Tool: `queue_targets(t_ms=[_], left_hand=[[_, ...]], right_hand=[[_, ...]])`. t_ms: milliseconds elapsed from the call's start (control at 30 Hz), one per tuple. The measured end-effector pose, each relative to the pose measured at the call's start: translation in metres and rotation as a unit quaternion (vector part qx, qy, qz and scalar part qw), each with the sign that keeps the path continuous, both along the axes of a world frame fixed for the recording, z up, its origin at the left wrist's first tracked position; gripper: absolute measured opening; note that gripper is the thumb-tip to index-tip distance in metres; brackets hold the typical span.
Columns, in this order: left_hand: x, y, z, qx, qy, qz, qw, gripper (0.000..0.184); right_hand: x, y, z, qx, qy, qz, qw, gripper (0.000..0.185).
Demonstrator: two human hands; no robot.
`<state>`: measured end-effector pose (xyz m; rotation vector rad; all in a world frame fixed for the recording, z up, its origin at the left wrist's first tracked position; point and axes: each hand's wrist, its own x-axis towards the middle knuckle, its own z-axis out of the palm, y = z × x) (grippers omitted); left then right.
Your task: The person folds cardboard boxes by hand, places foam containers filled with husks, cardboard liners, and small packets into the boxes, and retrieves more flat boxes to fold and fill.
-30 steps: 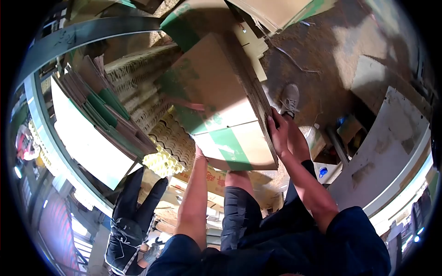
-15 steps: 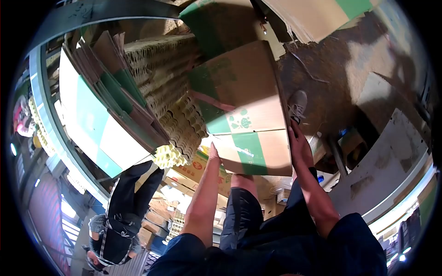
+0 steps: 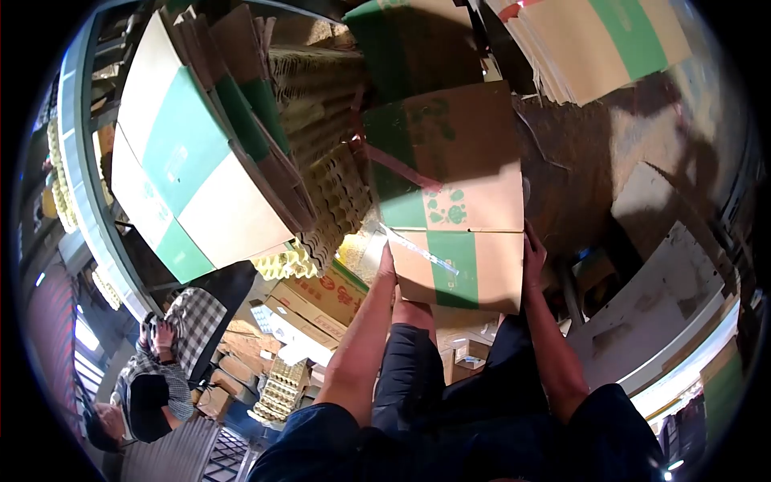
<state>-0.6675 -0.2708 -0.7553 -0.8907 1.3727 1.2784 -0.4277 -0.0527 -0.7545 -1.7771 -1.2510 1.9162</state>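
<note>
A brown cardboard box [image 3: 490,193] with green bands and printed green marks is held in front of my legs. My left hand [image 3: 388,263] presses against its left side near the lower corner. On the opposite edge, my right hand [image 3: 533,255] grips the box, its fingers partly hidden behind the edge. A loose strip of clear tape [image 3: 430,255] lies over the lower flap, and a reddish strap [image 3: 401,167] crosses the upper left. Stacked egg trays [image 3: 336,193] stand just left of the box.
Flattened cartons [image 3: 181,153] lean at the left, and another carton stack [image 3: 594,48] lies at upper right. A dark box [image 3: 409,48] sits beyond mine. A person [image 3: 152,377] in a checked apron stands lower left. A worn white panel [image 3: 650,305] is at right.
My view has shifted, so the box and cartons appear further right. Both hands stay on the box. The person at lower left has bent or turned, with hands now together.
</note>
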Motion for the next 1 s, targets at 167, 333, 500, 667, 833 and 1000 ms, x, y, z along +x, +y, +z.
queue_targets(t_ms=[167, 333, 500, 667, 833, 1000], left_hand=[[-0.011, 0.001, -0.019, 0.026, 0.009, 0.017, 0.999, 0.040], [-0.026, 0.015, -0.035, 0.016, 0.020, 0.044, 0.999, 0.043], [-0.048, 0.045, -0.060, 0.067, 0.079, 0.013, 0.995, 0.044], [-0.092, 0.092, -0.105, 0.095, 0.193, -0.037, 0.976, 0.045], [-0.119, 0.124, -0.136, 0.120, 0.131, 0.014, 0.984, 0.044], [-0.134, 0.139, -0.174, 0.048, 0.226, 0.016, 0.973, 0.041]], right_hand=[[-0.023, 0.022, -0.009, 0.012, -0.002, 0.031, 0.999, 0.045], [-0.031, 0.040, -0.050, -0.014, 0.036, 0.037, 0.999, 0.042], [-0.050, 0.085, -0.102, -0.013, 0.057, 0.067, 0.996, 0.039], [-0.089, 0.146, -0.174, -0.067, 0.088, 0.078, 0.991, 0.042], [-0.116, 0.178, -0.193, -0.070, 0.063, 0.085, 0.992, 0.042], [-0.111, 0.210, -0.200, -0.073, 0.049, 0.097, 0.991, 0.041]])
